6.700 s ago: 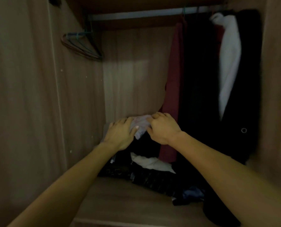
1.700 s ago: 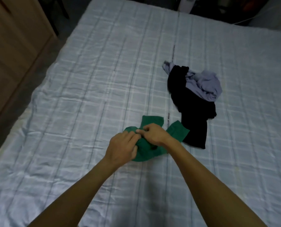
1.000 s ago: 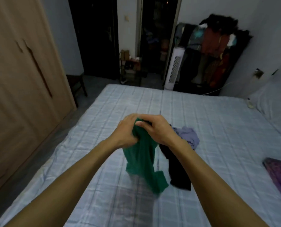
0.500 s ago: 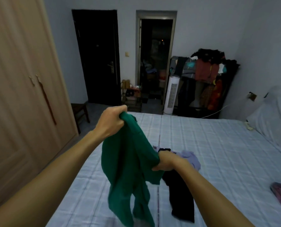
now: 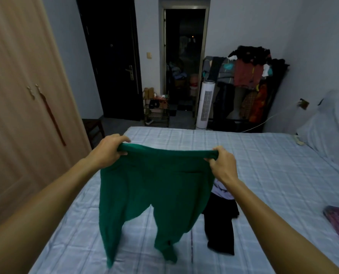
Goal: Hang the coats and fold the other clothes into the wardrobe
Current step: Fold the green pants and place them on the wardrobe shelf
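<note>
The waistband of the green trousers is pinched at its two ends by the left grip and the right grip and held spread above the bed, so folding is judged begun and a leg-over-leg fold is called for next.

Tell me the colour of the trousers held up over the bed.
The trousers are dark green, plain with no pattern, seen best in the head view.
</note>
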